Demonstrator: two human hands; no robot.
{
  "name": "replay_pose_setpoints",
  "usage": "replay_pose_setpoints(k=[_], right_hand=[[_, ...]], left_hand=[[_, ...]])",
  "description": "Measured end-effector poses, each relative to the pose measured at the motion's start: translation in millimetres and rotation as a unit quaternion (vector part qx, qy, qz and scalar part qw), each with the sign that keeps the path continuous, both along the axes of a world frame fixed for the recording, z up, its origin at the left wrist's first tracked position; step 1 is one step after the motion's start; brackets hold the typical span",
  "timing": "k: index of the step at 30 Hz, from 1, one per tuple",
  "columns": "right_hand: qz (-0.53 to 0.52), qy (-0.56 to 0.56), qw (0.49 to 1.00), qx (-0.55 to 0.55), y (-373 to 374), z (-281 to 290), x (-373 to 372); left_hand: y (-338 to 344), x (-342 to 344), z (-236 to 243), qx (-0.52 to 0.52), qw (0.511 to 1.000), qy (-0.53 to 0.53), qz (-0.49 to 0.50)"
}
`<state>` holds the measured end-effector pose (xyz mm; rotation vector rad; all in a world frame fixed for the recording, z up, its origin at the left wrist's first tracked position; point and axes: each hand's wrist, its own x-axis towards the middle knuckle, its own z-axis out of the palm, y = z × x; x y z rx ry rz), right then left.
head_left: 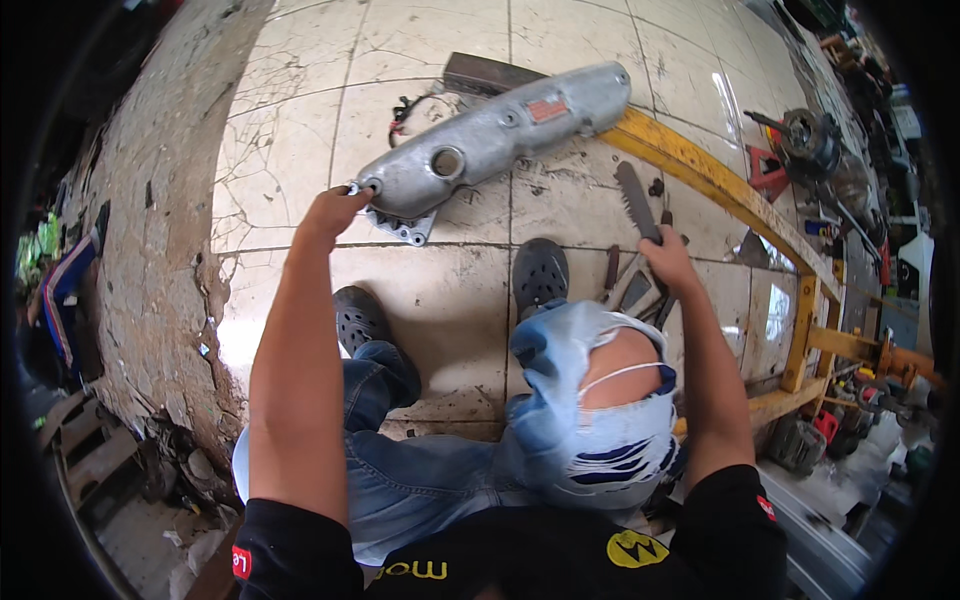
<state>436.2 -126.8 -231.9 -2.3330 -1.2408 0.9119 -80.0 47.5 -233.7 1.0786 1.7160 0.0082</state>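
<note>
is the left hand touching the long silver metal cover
Touching. In the head view, the left hand grips the left end of the metal cover, thumb on top.

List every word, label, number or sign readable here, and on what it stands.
I leave wording uncopied.
Silver elongated metal cover: orange-red rectangular label, too small to read.
Black fabric shirt: yellow lettering, partly hidden; round yellow emblem.
Shirt's black sleeves: small red tags, white lettering incomplete or blurred.

Tiled floor (pixel 430 300) with tools (pixel 645 300); yellow frame (pixel 690 165)
</note>
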Motion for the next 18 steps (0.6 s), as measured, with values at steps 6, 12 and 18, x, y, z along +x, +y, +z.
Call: replay_pose_setpoints(k=[6, 12, 18], right_hand=[[-0.122, -0.057, 0.991, 0.005, -72, -147, -52], [-0.136, -0.013, 0.989, 0.046, -70, -150, -48], [-0.211, -0.073, 0.97, -0.093, -74, -168, 30]], left_hand=[[5, 8, 25, -0.042, 0.998, 0.054, -0.011], [9, 5, 33, -0.085, 0.992, 0.091, -0.022], [13, -11, 34, -0.121, 0.984, 0.121, -0.047]])
